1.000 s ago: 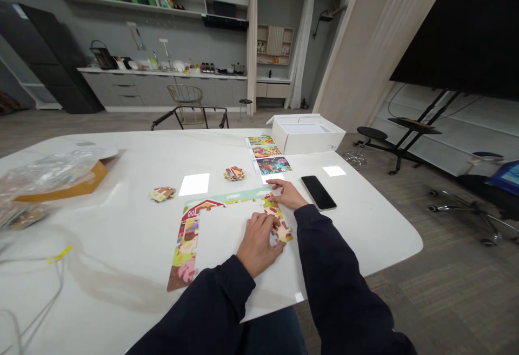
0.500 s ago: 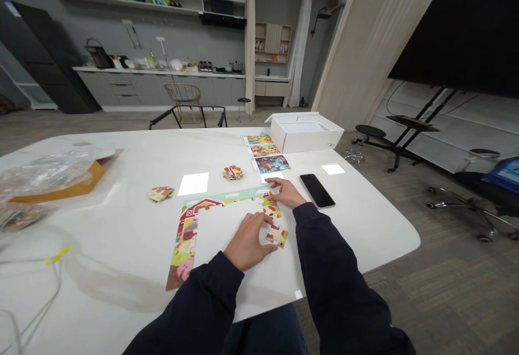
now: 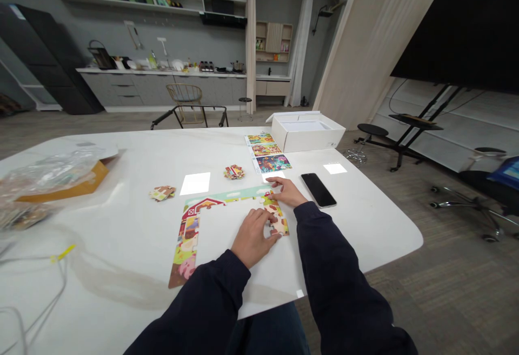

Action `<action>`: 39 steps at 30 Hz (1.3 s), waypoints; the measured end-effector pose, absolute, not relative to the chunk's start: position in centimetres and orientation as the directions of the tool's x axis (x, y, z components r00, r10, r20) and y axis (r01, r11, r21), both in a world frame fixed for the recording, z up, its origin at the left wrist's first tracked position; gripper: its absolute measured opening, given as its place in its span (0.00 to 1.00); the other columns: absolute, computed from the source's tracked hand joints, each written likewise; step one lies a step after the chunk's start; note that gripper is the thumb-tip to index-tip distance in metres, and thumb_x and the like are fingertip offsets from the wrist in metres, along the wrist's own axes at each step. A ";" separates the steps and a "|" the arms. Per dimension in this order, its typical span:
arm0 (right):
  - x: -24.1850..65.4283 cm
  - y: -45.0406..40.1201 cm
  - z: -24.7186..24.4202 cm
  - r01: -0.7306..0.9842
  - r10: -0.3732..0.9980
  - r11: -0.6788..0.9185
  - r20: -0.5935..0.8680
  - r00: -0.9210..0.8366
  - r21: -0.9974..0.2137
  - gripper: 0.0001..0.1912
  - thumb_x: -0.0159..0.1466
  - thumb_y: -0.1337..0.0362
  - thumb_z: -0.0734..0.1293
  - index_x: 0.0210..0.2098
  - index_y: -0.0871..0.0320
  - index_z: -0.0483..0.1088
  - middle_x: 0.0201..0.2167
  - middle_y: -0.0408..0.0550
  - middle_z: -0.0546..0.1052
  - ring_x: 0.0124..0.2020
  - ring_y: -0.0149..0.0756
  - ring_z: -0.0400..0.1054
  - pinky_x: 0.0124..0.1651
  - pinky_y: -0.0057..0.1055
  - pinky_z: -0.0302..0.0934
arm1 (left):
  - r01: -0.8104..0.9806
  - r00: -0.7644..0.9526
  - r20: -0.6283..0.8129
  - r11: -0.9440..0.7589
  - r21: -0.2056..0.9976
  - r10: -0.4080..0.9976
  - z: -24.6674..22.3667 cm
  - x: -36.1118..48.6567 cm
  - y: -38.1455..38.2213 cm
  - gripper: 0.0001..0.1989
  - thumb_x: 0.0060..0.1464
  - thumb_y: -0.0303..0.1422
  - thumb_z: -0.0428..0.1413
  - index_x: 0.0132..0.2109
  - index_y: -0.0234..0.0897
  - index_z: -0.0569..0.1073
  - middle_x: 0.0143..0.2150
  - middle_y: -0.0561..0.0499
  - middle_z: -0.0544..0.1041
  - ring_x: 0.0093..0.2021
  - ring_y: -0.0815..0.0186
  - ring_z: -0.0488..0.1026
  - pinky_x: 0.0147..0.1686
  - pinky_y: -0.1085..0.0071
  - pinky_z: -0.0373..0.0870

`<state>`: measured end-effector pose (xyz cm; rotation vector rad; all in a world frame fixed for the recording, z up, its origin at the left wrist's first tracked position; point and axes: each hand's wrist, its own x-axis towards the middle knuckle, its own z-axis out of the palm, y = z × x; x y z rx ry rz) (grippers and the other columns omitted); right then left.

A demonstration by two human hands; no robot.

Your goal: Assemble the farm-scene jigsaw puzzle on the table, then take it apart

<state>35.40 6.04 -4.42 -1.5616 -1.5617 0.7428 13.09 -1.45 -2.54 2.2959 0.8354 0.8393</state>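
Note:
A partly joined farm jigsaw puzzle lies on the white table, with a red barn at its top left corner and its middle open. Its pieces form a left column, a top strip and a short right column. My left hand grips a loose jigsaw piece between thumb and fingers at the bottom of the right column. My right hand rests flat with its fingertips on the puzzle's top right corner, holding nothing.
Two small piles of puzzle pieces lie beyond the puzzle. Picture cards and a white open box stand at the far edge. A black phone lies right of my right hand. A plastic bag and cable lie left.
The loose jigsaw piece has shifted up toward the right column with my left hand. My right hand has barely moved. The whole view has tilted slightly as my head moved.

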 end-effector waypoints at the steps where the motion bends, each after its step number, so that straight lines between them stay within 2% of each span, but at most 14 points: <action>1: 35.4 6.0 -4.4 0.526 0.989 0.076 0.131 0.067 -0.847 0.35 0.48 0.69 0.79 0.56 0.58 0.76 0.42 0.49 0.77 0.42 0.36 0.70 0.43 0.30 0.63 | 0.367 0.600 0.366 -0.651 0.664 0.712 -2.8 13.2 -1.3 0.13 0.51 0.25 0.66 0.43 0.40 0.75 0.43 0.49 0.76 0.48 0.56 0.71 0.51 0.56 0.70; 6: 35.3 6.1 -4.4 0.524 0.989 0.075 0.131 0.070 -0.848 0.35 0.47 0.69 0.79 0.56 0.58 0.76 0.43 0.48 0.78 0.44 0.37 0.70 0.44 0.31 0.63 | 0.398 0.596 0.371 -0.663 0.635 0.712 -3.3 13.4 -1.0 0.09 0.53 0.31 0.68 0.43 0.42 0.82 0.43 0.46 0.75 0.48 0.55 0.70 0.52 0.54 0.71; 11: 35.3 6.1 -4.4 0.523 0.988 0.068 0.129 0.080 -0.849 0.35 0.48 0.69 0.79 0.56 0.57 0.76 0.43 0.48 0.78 0.43 0.37 0.70 0.42 0.30 0.63 | 0.450 0.641 0.379 -0.727 0.518 0.667 -3.0 13.3 -1.3 0.08 0.57 0.35 0.66 0.45 0.43 0.83 0.45 0.45 0.75 0.48 0.53 0.69 0.51 0.53 0.71; 20: 35.5 6.1 -4.7 0.544 0.990 0.055 0.115 0.077 -0.837 0.36 0.49 0.69 0.79 0.57 0.57 0.76 0.43 0.48 0.77 0.40 0.34 0.69 0.42 0.29 0.63 | 0.426 0.701 0.380 -0.781 0.456 0.604 -2.5 13.4 -1.9 0.04 0.61 0.30 0.61 0.42 0.42 0.80 0.52 0.46 0.78 0.52 0.52 0.68 0.51 0.52 0.70; 25: 35.5 6.3 -4.8 0.540 0.991 0.062 0.118 0.069 -0.840 0.36 0.49 0.69 0.80 0.57 0.58 0.75 0.43 0.49 0.77 0.43 0.36 0.70 0.42 0.29 0.63 | 0.433 0.703 0.366 -0.775 0.461 0.610 -2.5 13.4 -1.9 0.03 0.61 0.29 0.60 0.41 0.41 0.78 0.50 0.47 0.80 0.51 0.52 0.68 0.51 0.51 0.70; 30: 35.5 6.2 -4.8 0.551 0.990 0.071 0.128 0.065 -0.831 0.35 0.49 0.69 0.79 0.57 0.56 0.75 0.43 0.48 0.78 0.42 0.35 0.70 0.42 0.29 0.63 | 0.459 0.723 0.334 -0.782 0.421 0.604 -2.3 13.7 -2.8 0.09 0.62 0.28 0.57 0.48 0.43 0.78 0.51 0.46 0.79 0.51 0.51 0.69 0.50 0.52 0.71; 33: 35.4 5.9 -4.7 0.558 0.989 0.060 0.124 0.077 -0.828 0.35 0.49 0.67 0.79 0.57 0.55 0.76 0.43 0.47 0.78 0.36 0.32 0.68 0.39 0.29 0.63 | 0.418 0.733 0.361 -0.801 0.428 0.576 -1.3 12.9 -2.8 0.11 0.61 0.30 0.59 0.51 0.43 0.77 0.54 0.45 0.76 0.54 0.51 0.69 0.53 0.52 0.72; 36: 35.3 5.8 -4.5 0.568 0.986 0.040 0.125 0.112 -0.822 0.34 0.49 0.62 0.79 0.56 0.55 0.76 0.42 0.48 0.78 0.30 0.31 0.65 0.36 0.31 0.64 | 0.333 0.687 0.473 -0.818 0.469 0.552 0.6 9.6 0.2 0.15 0.63 0.33 0.59 0.56 0.42 0.74 0.57 0.43 0.74 0.57 0.53 0.69 0.58 0.54 0.70; 38: 35.2 5.8 -4.5 0.569 0.982 0.051 0.146 0.123 -0.821 0.30 0.53 0.58 0.77 0.55 0.56 0.77 0.42 0.49 0.80 0.31 0.33 0.68 0.36 0.32 0.64 | 0.373 0.598 0.528 -0.792 0.483 0.603 1.4 5.3 4.0 0.13 0.64 0.33 0.56 0.55 0.42 0.74 0.53 0.44 0.77 0.54 0.56 0.72 0.57 0.56 0.71; 39: 35.2 5.8 -4.6 0.566 0.979 0.068 0.165 0.122 -0.822 0.28 0.54 0.57 0.75 0.54 0.57 0.77 0.43 0.51 0.80 0.33 0.36 0.70 0.36 0.32 0.64 | 0.447 0.507 0.545 -0.744 0.497 0.668 1.5 2.7 6.1 0.10 0.65 0.33 0.55 0.52 0.41 0.75 0.49 0.46 0.78 0.50 0.58 0.74 0.54 0.58 0.72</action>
